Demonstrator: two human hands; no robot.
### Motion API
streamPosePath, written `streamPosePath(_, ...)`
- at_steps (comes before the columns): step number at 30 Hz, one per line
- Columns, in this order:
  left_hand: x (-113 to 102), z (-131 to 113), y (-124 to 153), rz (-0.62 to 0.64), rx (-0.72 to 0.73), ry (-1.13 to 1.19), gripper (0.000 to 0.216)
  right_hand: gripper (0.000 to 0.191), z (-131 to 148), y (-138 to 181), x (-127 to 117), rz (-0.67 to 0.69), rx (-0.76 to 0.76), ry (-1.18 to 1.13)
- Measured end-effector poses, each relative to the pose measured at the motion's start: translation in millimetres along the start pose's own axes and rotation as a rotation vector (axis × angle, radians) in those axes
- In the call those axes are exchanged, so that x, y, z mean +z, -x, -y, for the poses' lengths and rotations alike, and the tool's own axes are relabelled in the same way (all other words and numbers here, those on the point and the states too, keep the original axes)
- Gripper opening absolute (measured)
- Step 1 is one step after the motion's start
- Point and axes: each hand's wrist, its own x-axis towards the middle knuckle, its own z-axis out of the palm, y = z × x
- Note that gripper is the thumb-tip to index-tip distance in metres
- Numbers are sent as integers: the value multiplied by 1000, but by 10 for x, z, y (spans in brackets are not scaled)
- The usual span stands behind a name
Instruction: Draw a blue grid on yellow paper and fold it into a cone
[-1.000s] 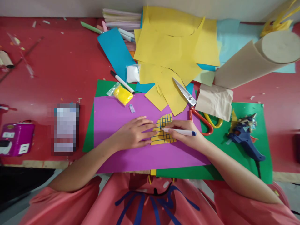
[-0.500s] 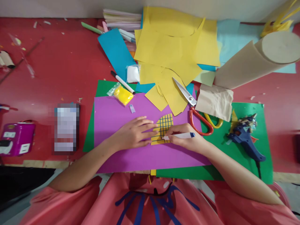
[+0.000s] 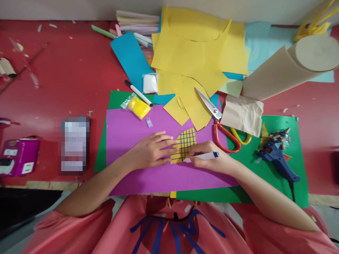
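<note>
A small yellow paper cut-out (image 3: pixel 186 141) with a dark blue grid drawn on it lies on a purple sheet (image 3: pixel 137 176). My left hand (image 3: pixel 150 150) rests flat on the purple sheet, fingertips pressing the cut-out's left edge. My right hand (image 3: pixel 209 160) grips a white marker with a blue end (image 3: pixel 203 156); its tip touches the lower edge of the cut-out. The right hand covers the cut-out's lower right corner.
Red-handled scissors (image 3: pixel 222 127), crumpled beige paper (image 3: pixel 242 114) and a blue glue gun (image 3: pixel 277 157) lie right of my hands on green paper (image 3: pixel 280 190). Yellow sheets (image 3: pixel 196 46), a beige roll (image 3: pixel 288 67), a yellow clay packet (image 3: pixel 138 107), a black-capped marker (image 3: pixel 138 92) lie beyond. A purple device (image 3: pixel 17 156) sits far left.
My right hand has slid the marker tip down the cut-out, from its middle to its lower edge. My left hand has stayed in place.
</note>
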Motion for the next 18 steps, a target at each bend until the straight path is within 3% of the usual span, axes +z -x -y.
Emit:
streamPosePath(8,4,5,-4,-14,14,-5,29,19,-11,4,0,12,9,-22)
streamPosePath(12,9,8,3,-17,21,-14,29,13,-15,-18,-44,14,34,-206)
streamPosePath(18,23,8,15,7,16,-17,31,16,-59,-75,-87,-200,73,-471)
